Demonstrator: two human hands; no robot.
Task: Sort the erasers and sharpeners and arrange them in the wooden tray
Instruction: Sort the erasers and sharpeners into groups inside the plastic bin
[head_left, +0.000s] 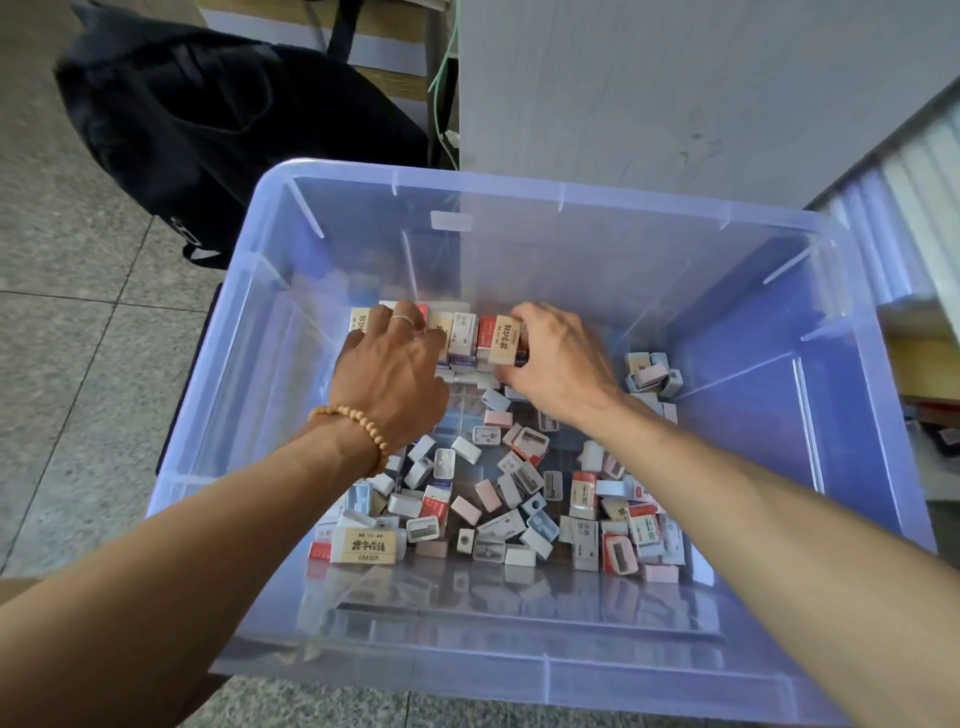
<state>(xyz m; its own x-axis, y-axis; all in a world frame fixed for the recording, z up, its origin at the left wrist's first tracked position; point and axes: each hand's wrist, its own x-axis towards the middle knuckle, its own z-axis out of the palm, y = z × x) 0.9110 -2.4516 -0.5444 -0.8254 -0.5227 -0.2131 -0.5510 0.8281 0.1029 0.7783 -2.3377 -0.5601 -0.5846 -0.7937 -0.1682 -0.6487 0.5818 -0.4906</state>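
Both my hands reach deep into a large clear bluish plastic bin. Along its far wall stands a row of boxed erasers, upright and side by side. My left hand, with a ring and a bead bracelet, lies over the row's left end, fingers curled onto the boxes. My right hand pinches a tan eraser box at the row's right end. Loose erasers and small sharpeners lie scattered over the bin's floor. A large tan eraser lies at the near left. No wooden tray shows.
The bin stands on a speckled tile floor. A black bag lies behind it at the left. A white panel rises behind the bin, and shelving shows at the right edge.
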